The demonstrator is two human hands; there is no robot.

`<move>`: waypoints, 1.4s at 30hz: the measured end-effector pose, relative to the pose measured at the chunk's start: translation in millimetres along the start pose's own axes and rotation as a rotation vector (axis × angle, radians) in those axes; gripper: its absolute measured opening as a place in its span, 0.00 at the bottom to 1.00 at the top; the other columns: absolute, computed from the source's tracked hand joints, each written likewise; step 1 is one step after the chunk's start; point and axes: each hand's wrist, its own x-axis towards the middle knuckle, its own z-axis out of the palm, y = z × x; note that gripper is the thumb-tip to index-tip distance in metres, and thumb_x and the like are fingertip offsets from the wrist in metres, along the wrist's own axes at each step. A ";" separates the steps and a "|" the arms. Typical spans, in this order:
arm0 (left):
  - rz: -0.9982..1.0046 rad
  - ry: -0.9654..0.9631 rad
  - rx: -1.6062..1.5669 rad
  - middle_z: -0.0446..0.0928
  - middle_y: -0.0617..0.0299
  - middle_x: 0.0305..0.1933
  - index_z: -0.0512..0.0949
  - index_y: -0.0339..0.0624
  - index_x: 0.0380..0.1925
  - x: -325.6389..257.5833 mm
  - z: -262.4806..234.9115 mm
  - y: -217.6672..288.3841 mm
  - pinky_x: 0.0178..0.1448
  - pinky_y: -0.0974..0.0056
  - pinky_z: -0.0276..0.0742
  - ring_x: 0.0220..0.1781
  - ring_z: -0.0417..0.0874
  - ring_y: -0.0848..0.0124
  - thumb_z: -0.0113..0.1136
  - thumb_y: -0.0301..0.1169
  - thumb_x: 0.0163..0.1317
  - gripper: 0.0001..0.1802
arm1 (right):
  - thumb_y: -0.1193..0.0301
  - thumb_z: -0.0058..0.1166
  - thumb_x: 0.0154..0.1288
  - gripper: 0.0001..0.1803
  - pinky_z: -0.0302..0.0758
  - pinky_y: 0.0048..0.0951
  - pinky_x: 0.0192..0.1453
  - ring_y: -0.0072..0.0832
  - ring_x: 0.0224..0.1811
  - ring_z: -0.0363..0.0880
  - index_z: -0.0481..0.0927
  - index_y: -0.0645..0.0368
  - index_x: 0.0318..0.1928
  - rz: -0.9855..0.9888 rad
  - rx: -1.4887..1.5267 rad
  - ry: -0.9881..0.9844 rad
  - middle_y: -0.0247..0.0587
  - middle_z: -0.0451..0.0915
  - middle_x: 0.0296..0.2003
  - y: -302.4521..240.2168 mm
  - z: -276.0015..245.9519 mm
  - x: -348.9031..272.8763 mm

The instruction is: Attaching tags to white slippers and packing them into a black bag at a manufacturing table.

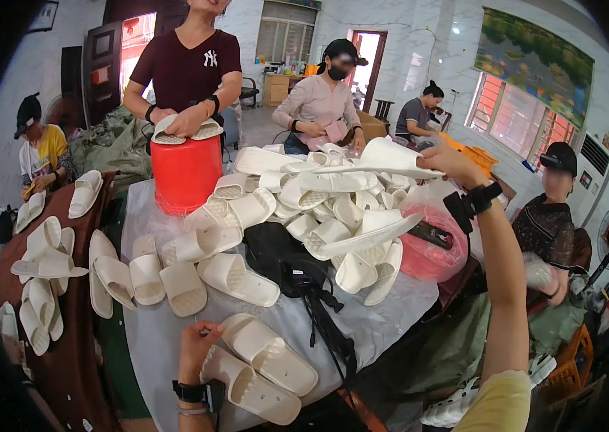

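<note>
My right hand (451, 163) is raised over the far right of the pile, its fingers closed on the heel end of a white slipper (391, 160). My left hand (199, 347) is low near the front of the table, beside a pair of white slippers (270, 353) lying side by side. Its thumb and fingers are pinched together; whatever is between them is too small to make out. Beyond my hands a big heap of white slippers (319, 191) covers the far part of the table. More single slippers (238, 279) lie in a row at the left.
A black bag (283, 263) with straps lies mid-table. A red bucket (188, 173) stands at the back left, where a co-worker's hands hold slippers. Pink plastic (430, 245) bulges at the right, a dark phone-like object on it. Several people sit or stand around. A brown-covered surface (78, 302) holds more slippers.
</note>
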 end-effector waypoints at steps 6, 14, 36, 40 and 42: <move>0.027 -0.037 -0.029 0.76 0.68 0.25 0.78 0.35 0.24 -1.1 6.1 9.1 0.34 0.74 0.68 0.27 0.72 0.81 0.64 0.26 0.53 0.06 | 0.60 0.52 0.53 0.16 0.71 0.42 0.31 0.42 0.31 0.77 0.79 0.62 0.32 0.049 -0.194 0.563 0.56 0.77 0.25 71.5 -14.3 106.2; -0.021 -0.016 -0.002 0.76 0.68 0.25 0.78 0.36 0.25 -2.2 1.5 1.2 0.34 0.74 0.69 0.27 0.72 0.81 0.64 0.26 0.53 0.05 | 0.64 0.58 0.51 0.29 0.73 0.45 0.48 0.53 0.44 0.75 0.67 0.65 0.51 0.075 -0.206 0.584 0.59 0.75 0.41 56.3 108.9 138.5; -0.048 -0.045 0.017 0.77 0.68 0.24 0.79 0.36 0.25 0.0 3.2 -0.7 0.33 0.74 0.68 0.26 0.72 0.81 0.65 0.28 0.52 0.07 | 0.62 0.59 0.42 0.35 0.65 0.44 0.56 0.49 0.51 0.69 0.69 0.55 0.55 -0.064 -0.166 0.346 0.53 0.72 0.47 22.9 189.4 68.8; -0.008 -0.043 -0.022 0.76 0.68 0.24 0.79 0.36 0.25 2.7 2.9 -11.0 0.32 0.74 0.67 0.26 0.71 0.81 0.66 0.29 0.52 0.07 | 0.64 0.59 0.42 0.31 0.64 0.41 0.58 0.50 0.53 0.67 0.72 0.54 0.53 -0.120 0.030 0.306 0.55 0.72 0.48 7.4 146.6 65.4; 0.009 -0.048 -0.003 0.76 0.68 0.23 0.79 0.36 0.24 3.5 6.2 0.0 0.32 0.74 0.68 0.26 0.71 0.81 0.66 0.29 0.52 0.07 | 0.66 0.60 0.40 0.31 0.65 0.41 0.56 0.50 0.51 0.67 0.73 0.53 0.51 -0.211 -0.112 0.610 0.54 0.71 0.45 3.5 126.4 56.9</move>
